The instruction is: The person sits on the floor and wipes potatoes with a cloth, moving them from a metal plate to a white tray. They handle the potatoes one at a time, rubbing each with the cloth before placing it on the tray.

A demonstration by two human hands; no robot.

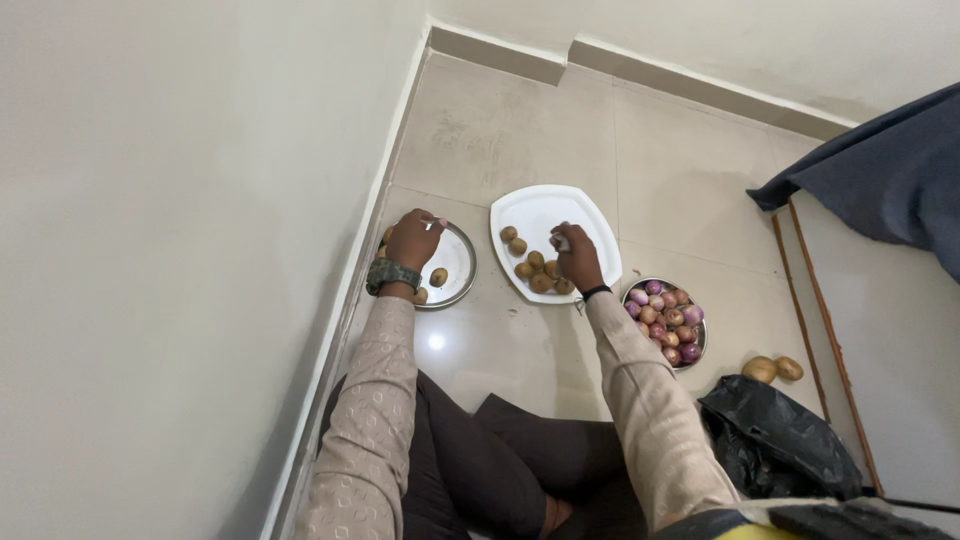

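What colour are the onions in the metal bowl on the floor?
The onions are reddish purple, a few paler pink. The head view shows them, beside the right hand.

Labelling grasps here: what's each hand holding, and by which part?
Left hand, over the round steel plate, pinches something small and pale; what it is and where it's gripped can't be told. Right hand, over the white plate, likewise.

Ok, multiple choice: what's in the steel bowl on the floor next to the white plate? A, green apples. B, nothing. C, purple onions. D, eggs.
C: the steel bowl, just right of the white plate over which the right hand is working, is piled with purple onions.
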